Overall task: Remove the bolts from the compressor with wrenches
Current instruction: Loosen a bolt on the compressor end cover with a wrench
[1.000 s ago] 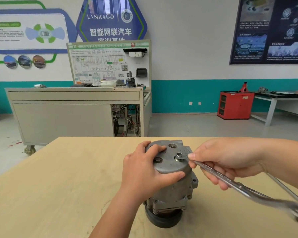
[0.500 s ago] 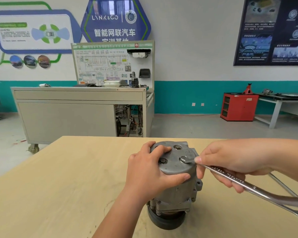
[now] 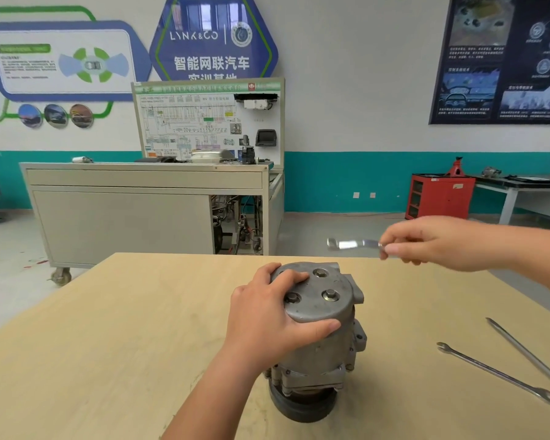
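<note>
My left hand (image 3: pixel 267 315) grips the compressor (image 3: pixel 318 341), which stands upright on the table (image 3: pixel 108 328). My right hand (image 3: pixel 432 242) pinches a wrench (image 3: pixel 351 243) (blurred) in the air, shaft level, head pointing left. The nearest bolt (image 3: pixel 330 294) lies below that head, toward me.

My left hand (image 3: pixel 277 315) wraps the top of the compressor (image 3: pixel 324 354), fingers curled over its far edge, thumb along the near rim, forearm reaching in from below. My right hand (image 3: pixel 435 242) hangs in the air above and to the right, pinching a wrench (image 3: pixel 353 243) between thumb and fingertips.
</note>
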Action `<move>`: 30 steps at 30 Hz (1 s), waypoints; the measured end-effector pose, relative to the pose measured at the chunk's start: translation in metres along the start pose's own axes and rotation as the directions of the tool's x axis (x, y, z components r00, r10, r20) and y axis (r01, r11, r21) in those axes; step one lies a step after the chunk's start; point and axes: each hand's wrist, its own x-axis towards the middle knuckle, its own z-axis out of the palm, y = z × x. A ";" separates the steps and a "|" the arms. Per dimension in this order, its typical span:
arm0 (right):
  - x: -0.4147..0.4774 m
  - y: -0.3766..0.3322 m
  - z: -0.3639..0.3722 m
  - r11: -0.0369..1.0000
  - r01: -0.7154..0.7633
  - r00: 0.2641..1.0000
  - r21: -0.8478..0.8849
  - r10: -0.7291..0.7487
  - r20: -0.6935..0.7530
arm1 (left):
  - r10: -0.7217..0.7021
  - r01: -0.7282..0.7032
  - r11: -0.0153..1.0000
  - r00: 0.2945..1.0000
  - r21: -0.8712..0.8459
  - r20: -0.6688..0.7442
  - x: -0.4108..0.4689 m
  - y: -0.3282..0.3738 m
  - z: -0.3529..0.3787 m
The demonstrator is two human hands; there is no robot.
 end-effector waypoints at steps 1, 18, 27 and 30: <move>-0.002 0.001 -0.001 0.996 -0.010 0.999 0.094 0.013 -0.033 | 0.000 0.000 1.000 1.000 0.003 0.003 0.000 0.000 0.000; -0.045 -0.105 0.144 -0.083 0.125 0.976 0.989 0.192 -0.107 | 0.024 -0.024 1.000 0.999 0.013 -0.037 0.002 0.004 0.002; -0.021 -0.113 0.164 0.006 0.152 0.905 0.988 0.401 -0.142 | 0.021 -0.021 1.000 0.998 -0.010 -0.059 0.002 0.001 0.003; -0.022 -0.113 0.162 -0.064 0.143 0.934 0.988 0.340 -0.113 | 0.021 -0.021 1.000 0.998 -0.003 -0.055 0.003 0.002 0.003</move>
